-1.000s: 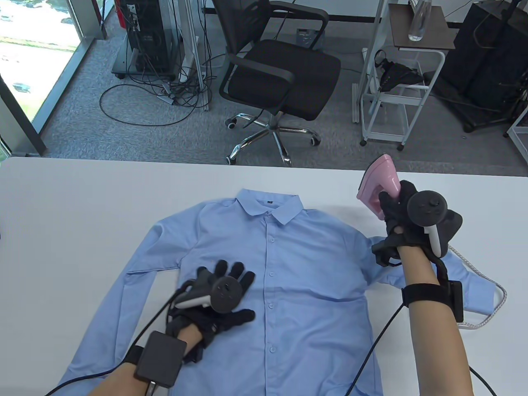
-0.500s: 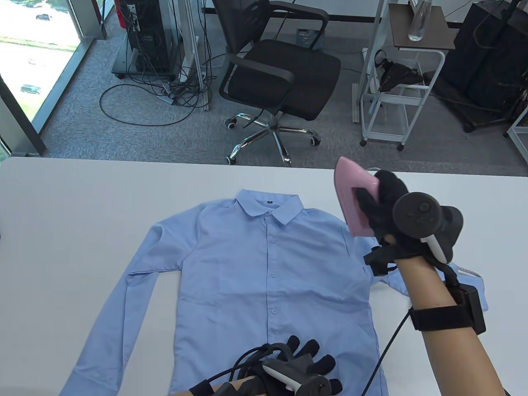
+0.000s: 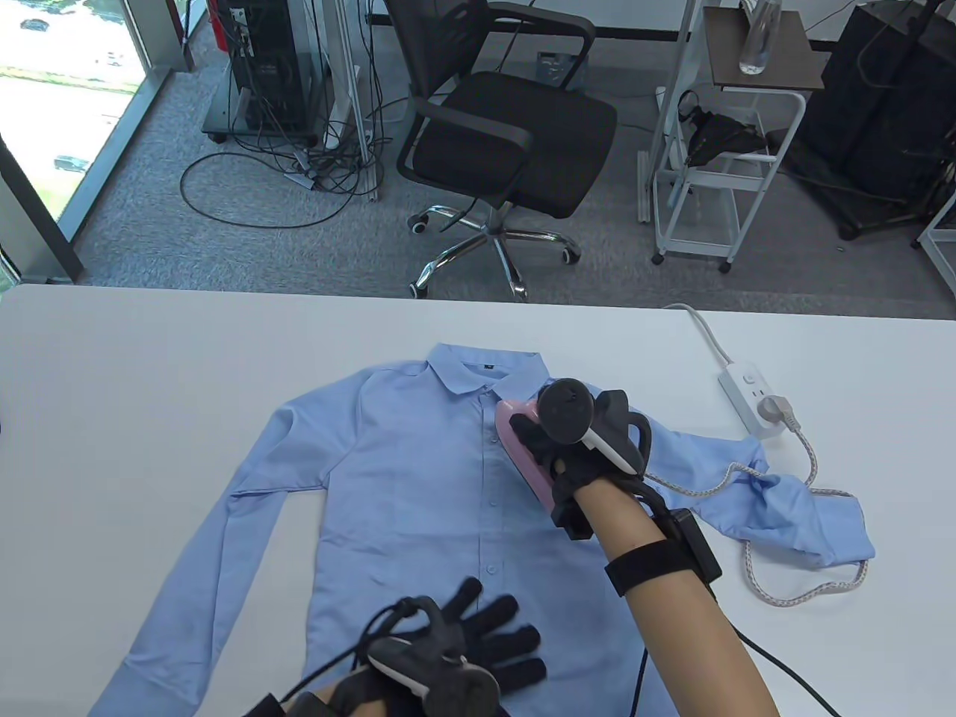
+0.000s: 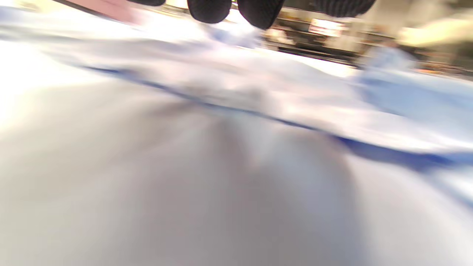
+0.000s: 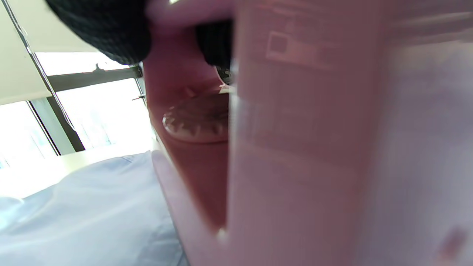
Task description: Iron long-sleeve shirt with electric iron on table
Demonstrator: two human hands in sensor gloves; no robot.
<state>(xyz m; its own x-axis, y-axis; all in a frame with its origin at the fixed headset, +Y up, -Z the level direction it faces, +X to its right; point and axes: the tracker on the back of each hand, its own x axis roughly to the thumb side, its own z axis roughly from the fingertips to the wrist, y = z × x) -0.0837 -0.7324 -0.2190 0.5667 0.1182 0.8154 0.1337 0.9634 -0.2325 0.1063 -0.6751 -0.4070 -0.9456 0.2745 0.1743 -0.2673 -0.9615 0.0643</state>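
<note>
A light blue long-sleeve shirt (image 3: 418,508) lies front up on the white table (image 3: 112,388), collar at the far side. Its right sleeve (image 3: 792,515) is crumpled. My right hand (image 3: 556,448) grips the handle of a pink electric iron (image 3: 523,448), which sits flat on the shirt's chest just below the collar. The iron fills the right wrist view (image 5: 295,147), with the shirt (image 5: 92,214) under it. My left hand (image 3: 478,642) rests flat with spread fingers on the shirt's lower front. The left wrist view is blurred; it shows fingertips (image 4: 258,11) over the shirt (image 4: 406,99).
A white power strip (image 3: 754,396) lies on the table at the right, with the iron's braided cord (image 3: 784,597) looping from it across the crumpled sleeve. Beyond the table's far edge stand an office chair (image 3: 508,142) and a white cart (image 3: 717,149).
My right hand carried the iron from the air at the right down and left onto the shirt's chest. My left hand slid from the left chest to the lower front.
</note>
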